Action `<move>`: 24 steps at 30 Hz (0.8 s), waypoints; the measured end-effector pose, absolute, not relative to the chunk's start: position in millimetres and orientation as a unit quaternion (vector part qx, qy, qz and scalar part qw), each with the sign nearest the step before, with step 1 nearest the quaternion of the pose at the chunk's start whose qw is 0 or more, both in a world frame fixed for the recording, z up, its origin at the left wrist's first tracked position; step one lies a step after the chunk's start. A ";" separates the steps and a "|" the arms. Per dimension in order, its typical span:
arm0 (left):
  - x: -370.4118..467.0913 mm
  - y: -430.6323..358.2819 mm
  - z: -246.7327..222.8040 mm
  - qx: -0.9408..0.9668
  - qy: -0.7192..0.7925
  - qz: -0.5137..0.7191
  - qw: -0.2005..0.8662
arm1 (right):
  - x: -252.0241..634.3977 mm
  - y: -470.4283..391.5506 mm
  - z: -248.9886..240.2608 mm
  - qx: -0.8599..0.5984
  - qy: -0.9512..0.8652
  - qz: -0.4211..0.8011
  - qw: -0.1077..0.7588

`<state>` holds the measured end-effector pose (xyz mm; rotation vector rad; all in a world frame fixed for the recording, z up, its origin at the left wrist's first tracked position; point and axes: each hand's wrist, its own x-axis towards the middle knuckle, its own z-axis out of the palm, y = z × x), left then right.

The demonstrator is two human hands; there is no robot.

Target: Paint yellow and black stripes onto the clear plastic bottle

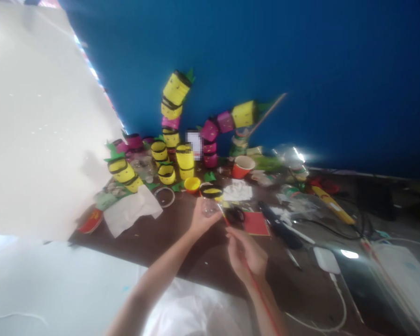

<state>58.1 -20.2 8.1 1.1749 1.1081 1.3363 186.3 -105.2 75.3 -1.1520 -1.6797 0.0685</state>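
Holding a clear cup [209, 208] in the left hand [199, 223] and a slim red brush [252, 279] in the right hand [245, 254], above the brown table [157, 242].

From the head view, I see the left fingers curled round the cup, well in from the table's near edge, and the right fingers pinched narrow on the brush, its tip near the cup; whether they touch is too blurred to tell. A yellow cup with a black band [212, 192] sits just beyond. Yellow and magenta cup figures [171, 111] rise along the far edge by the blue wall [301, 70], an orange-red paper cup [243, 167] before them. White paper [130, 212] lies toward the near left corner, a red square [256, 224] beside the right hand, a white charger [326, 260] farther right.
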 end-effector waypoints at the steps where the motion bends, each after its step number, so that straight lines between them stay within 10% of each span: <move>1: 58.3 -20.3 7.8 0.485 0.458 0.553 0.500 | 186.0 -105.7 75.8 -0.484 -0.702 0.028 0.522; 24: 58.4 -21.2 13.1 0.464 0.467 0.552 0.512 | 182.4 -110.3 83.1 -0.482 -0.702 0.004 0.524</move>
